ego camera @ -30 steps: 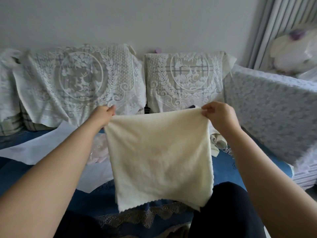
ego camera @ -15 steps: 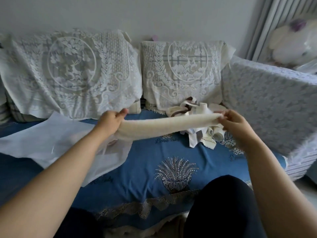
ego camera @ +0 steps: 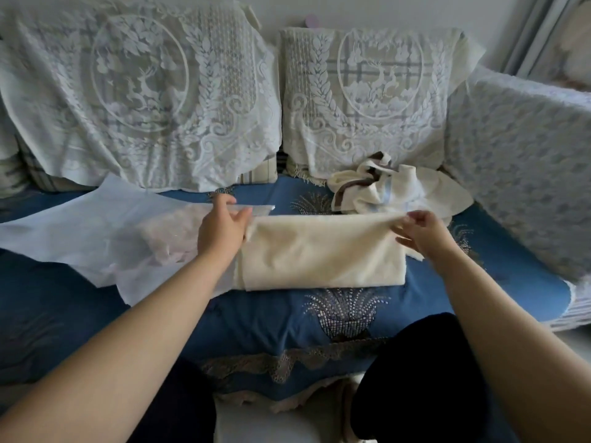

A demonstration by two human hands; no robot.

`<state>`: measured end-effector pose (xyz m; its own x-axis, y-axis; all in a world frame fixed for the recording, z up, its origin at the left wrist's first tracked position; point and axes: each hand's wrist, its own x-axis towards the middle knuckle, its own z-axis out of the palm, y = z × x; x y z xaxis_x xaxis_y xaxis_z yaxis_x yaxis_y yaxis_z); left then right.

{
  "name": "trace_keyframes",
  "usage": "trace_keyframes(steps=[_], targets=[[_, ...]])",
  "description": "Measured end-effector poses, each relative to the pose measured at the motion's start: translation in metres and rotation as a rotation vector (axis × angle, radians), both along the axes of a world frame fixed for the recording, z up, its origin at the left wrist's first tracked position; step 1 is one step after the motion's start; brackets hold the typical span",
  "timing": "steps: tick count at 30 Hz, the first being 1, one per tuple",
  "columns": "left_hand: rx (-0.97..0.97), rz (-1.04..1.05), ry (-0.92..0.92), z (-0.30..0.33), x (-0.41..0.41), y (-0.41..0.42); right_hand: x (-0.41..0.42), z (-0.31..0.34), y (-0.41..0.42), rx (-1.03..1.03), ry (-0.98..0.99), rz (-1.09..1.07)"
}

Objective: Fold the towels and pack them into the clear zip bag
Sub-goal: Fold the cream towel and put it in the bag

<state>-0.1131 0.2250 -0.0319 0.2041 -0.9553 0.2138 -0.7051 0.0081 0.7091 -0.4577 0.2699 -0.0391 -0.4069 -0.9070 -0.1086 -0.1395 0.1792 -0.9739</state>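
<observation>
Cream towel (ego camera: 319,254) now lies folded beside heaped towels (ego camera: 377,187).

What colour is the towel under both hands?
Plain cream, no pattern, on the folded towel; seen in the head view.

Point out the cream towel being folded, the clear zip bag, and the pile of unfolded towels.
cream towel (ego camera: 319,254), head view, middle of its folded face
clear zip bag (ego camera: 96,231), head view, its flat left part
pile of unfolded towels (ego camera: 377,190), head view, top of the heap
</observation>
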Motion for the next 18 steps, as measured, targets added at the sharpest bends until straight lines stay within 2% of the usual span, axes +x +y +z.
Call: trace_keyframes(steps=[1,3,6,7,9,12,15,16,18], targets=[[-0.07,-0.023,0.042,0.005,-0.003,-0.003,0.009,-0.002,-0.007,-0.01,0.074,0.023],[-0.125,-0.104,-0.026,0.005,-0.006,-0.004,0.032,-0.014,-0.013,0.049,0.441,0.171],[-0.144,-0.12,-0.383,-0.016,0.0,0.0,0.064,-0.051,-0.011,0.152,0.903,0.523],[-0.125,-0.105,-0.507,-0.024,0.004,0.002,0.072,-0.063,-0.011,0.226,0.989,0.631],[-0.031,-0.064,-0.623,-0.036,0.015,0.001,0.087,-0.083,-0.012,0.343,1.113,0.761],[0.14,-0.009,-0.63,-0.041,0.032,-0.006,0.1,-0.099,-0.016,0.373,1.182,0.719],[0.167,0.02,-0.613,-0.038,0.046,-0.012,0.102,-0.109,-0.021,0.349,1.171,0.564],[0.189,0.024,-0.605,-0.036,0.05,-0.013,0.102,-0.11,-0.023,0.354,1.133,0.522],[0.229,0.028,-0.58,-0.036,0.058,-0.017,0.106,-0.105,-0.03,0.346,0.886,0.382]])
